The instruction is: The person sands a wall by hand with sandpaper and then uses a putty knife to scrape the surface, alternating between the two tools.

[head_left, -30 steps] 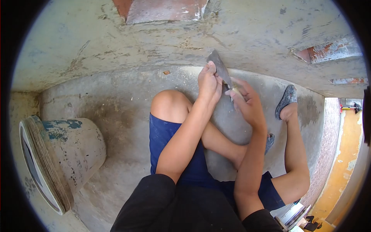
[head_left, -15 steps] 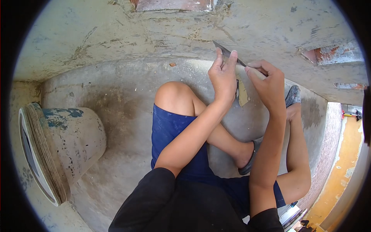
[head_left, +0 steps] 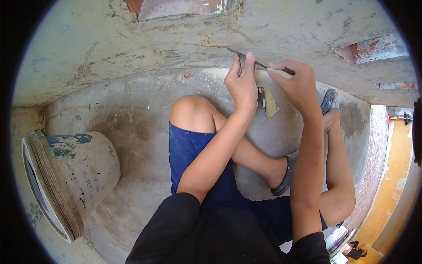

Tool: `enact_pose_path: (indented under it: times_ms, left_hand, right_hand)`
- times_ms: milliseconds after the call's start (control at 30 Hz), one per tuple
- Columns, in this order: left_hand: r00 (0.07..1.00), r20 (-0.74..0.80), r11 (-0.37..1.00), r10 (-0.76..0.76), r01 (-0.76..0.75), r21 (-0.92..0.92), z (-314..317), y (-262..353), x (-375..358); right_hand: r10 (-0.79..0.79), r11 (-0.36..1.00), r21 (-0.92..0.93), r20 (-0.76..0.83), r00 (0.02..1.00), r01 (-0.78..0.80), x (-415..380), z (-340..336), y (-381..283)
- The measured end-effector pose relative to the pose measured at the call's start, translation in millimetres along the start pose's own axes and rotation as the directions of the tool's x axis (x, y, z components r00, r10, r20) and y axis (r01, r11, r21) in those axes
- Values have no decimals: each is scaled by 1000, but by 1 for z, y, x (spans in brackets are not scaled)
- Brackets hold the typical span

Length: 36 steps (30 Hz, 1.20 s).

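A thin dark blade with a handle, like a putty knife (head_left: 260, 64) seen almost edge-on, is held up between my two hands close to the wall. My right hand (head_left: 298, 86) is closed around its handle end. With thumb and fingers, my left hand (head_left: 241, 86) pinches the blade near its middle, and the pointed tip sticks out to the left. Below the hands, a yellowish flat piece (head_left: 270, 104) with a dark edge lies on the floor by the wall.
A paint-stained bucket (head_left: 90, 165) stands at the left. The scuffed wall (head_left: 149, 48) rises ahead, with recesses showing reddish brick (head_left: 176, 8). A small brown chip (head_left: 187, 75) lies on the grey floor (head_left: 136, 154). Assorted items (head_left: 338, 242) are at the lower right.
Both hands and the blade appear slightly further left, as the view itself has shifted a little. The grip on the putty knife looks the same.
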<state>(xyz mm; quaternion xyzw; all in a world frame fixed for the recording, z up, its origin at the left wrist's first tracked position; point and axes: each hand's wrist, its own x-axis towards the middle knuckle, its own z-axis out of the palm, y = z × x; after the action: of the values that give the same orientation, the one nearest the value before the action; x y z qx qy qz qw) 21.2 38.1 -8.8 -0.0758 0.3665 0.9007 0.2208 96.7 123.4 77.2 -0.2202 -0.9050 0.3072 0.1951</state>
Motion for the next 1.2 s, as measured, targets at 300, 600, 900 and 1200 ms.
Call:
enact_pose_path:
  times_ms: [300,600,900,1200]
  left_hand:
    - [999,38,990,1,-7,140,-3,7,4]
    - [1000,10,994,14,-15,109,-4,0,2]
    - [1000,10,997,24,-25,77,-2,10,1]
    - [997,27,993,67,-69,100,-9,-3,5]
  right_hand:
    - [11,998,56,-15,1000,-10,2,7,-5]
    - [89,994,67,6,996,-89,-6,3,0]
    - [26,999,24,-41,999,-25,-6,10,-18]
    - [26,1000,3,-37,999,-26,2,11,-10]
